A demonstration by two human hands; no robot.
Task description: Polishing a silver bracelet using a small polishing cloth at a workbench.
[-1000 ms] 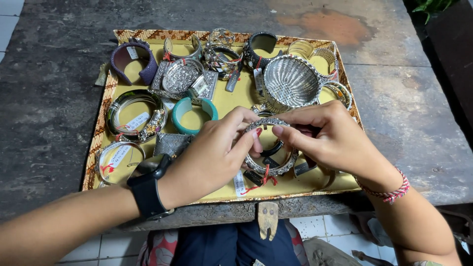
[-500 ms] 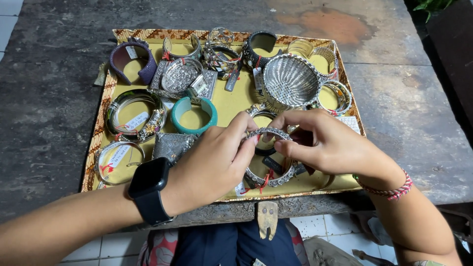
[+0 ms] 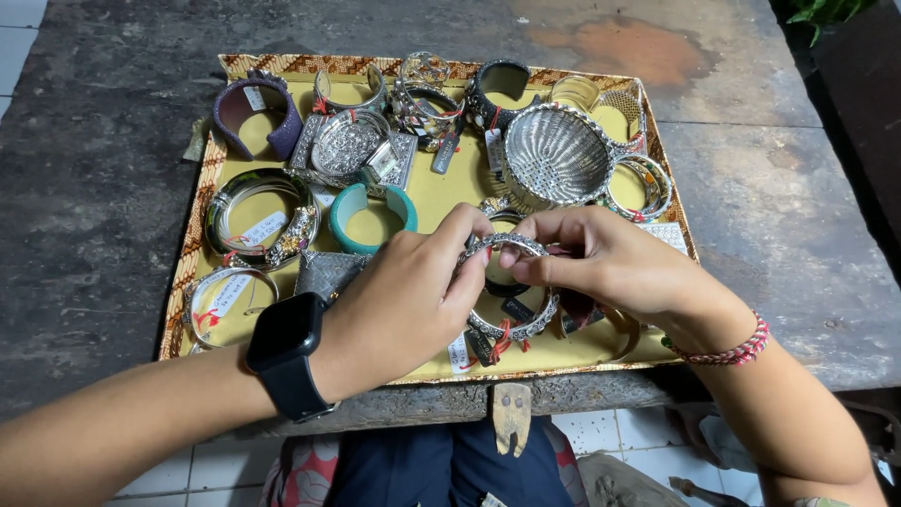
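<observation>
Silver bangle (image 3: 502, 246) pinched between left hand (image 3: 404, 305) and right hand (image 3: 610, 263), fingertips pressed on rim, above yellow tray (image 3: 432, 202) of bracelets.

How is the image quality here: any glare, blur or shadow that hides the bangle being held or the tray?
Head view: even, soft light, no hard shadows. The silver bangle held between left hand and right hand is sharp, with no motion blur. Small glints show on the woven metal bowl and the bangles, none washing out detail. The yellow tray is in focus; the frame edges bend slightly.
</observation>
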